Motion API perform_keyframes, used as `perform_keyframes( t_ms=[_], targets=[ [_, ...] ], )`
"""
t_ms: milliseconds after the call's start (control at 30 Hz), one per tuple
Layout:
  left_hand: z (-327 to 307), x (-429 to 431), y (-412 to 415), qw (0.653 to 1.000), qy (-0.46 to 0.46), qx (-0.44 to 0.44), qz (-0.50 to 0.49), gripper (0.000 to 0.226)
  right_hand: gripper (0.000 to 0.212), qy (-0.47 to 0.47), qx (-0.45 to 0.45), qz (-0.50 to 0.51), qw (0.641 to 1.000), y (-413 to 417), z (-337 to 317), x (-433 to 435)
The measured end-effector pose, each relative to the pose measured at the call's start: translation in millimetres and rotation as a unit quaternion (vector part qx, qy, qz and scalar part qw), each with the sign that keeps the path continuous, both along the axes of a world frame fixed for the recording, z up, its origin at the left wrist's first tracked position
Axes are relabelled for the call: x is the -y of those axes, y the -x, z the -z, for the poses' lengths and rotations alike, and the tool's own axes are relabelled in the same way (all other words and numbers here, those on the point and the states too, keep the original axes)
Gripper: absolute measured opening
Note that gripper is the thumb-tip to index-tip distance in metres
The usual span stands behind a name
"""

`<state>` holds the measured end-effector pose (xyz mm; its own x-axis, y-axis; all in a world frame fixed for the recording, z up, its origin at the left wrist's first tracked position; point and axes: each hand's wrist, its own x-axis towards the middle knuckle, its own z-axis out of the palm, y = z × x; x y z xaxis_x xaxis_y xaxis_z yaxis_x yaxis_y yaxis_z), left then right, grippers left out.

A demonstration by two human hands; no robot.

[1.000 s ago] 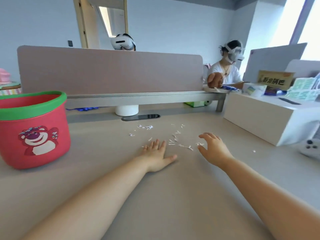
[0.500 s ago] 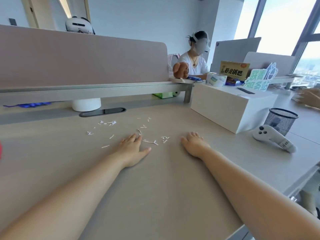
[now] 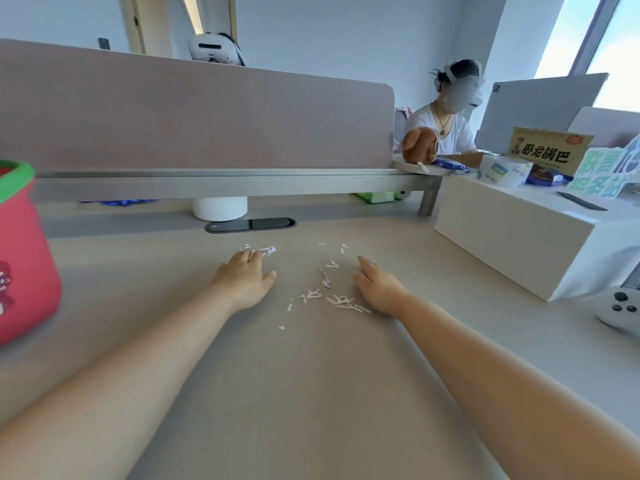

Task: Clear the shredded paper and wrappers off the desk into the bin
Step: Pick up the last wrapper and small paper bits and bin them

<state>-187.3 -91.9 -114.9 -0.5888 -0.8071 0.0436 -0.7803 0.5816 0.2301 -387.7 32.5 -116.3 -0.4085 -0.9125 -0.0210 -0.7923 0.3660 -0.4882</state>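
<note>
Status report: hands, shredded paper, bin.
Left hand open, flat on desk. Right hand open, beside shredded paper scattered between them. Red bin far left, nothing held.

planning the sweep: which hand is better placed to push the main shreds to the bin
Right, probably: right hand lies just right of the shreds, bin far left, so it can push leftward; left hand touches a smaller cluster.

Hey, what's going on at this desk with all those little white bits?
A person is gathering thin white shredded paper strips on a pale wooden desk with bare hands. The left hand lies flat, fingertips at a small clump; the right hand rests open beside the main scatter between them. Neither holds anything. The red bin with a green rim stands far left.
</note>
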Motion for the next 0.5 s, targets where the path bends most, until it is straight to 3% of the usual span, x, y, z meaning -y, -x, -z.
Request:
perform_keyframes(
  t_ms=[200,333,500],
  targets=[
    [0,69,1,0.998,-0.039,0.017,-0.039,0.057,0.052,-0.013,0.026,-0.014,0.999,33,2,69],
    [4,90,18,0.996,-0.083,-0.008,0.026,0.060,0.051,-0.025,0.021,-0.048,0.998,51,7,109],
    [11,94,36,0.992,-0.062,0.003,0.110,0.052,0.044,-0.021,0.049,-0.140,0.989,47,9,138]
  ],
)
